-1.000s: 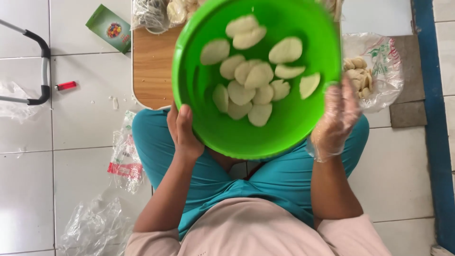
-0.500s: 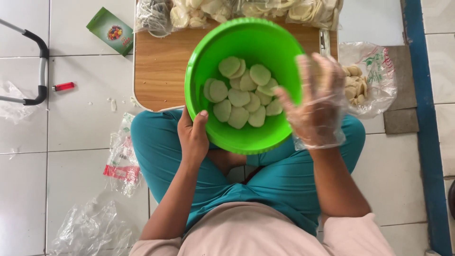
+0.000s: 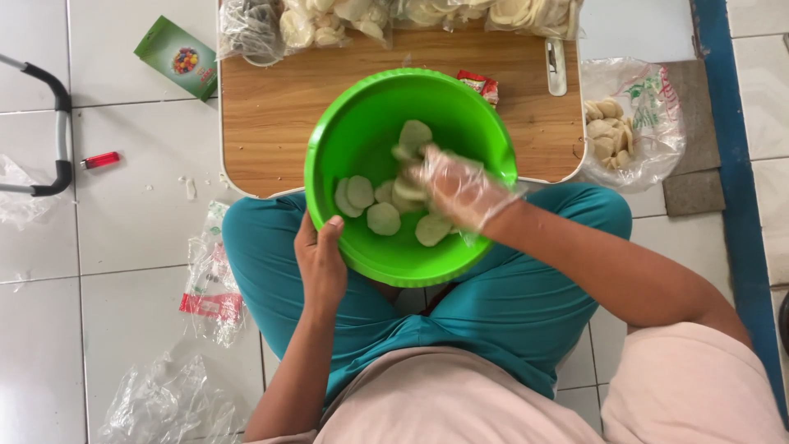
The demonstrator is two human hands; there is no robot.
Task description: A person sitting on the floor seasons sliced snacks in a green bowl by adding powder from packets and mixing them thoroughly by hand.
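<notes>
Right hand (image 3: 456, 191) now inside bowl (image 3: 362, 131), fingers possibly gripping slices (image 3: 383, 219).

— What's on the floor to the left?
— A green box (image 3: 176, 57), a red lighter (image 3: 100, 159), a black handle (image 3: 57, 123) and crumpled plastic bags (image 3: 209, 284).
— And ahead?
— A wooden board (image 3: 271, 115) with clear bags of pale rounds (image 3: 394, 12) along its far edge, a small red wrapper (image 3: 479, 82) and a white tool (image 3: 556, 66) on it.
— To the right?
— An open bag of rounds (image 3: 629, 123) just beside the board, a grey mat (image 3: 699, 140), then a blue strip (image 3: 735, 205).
</notes>
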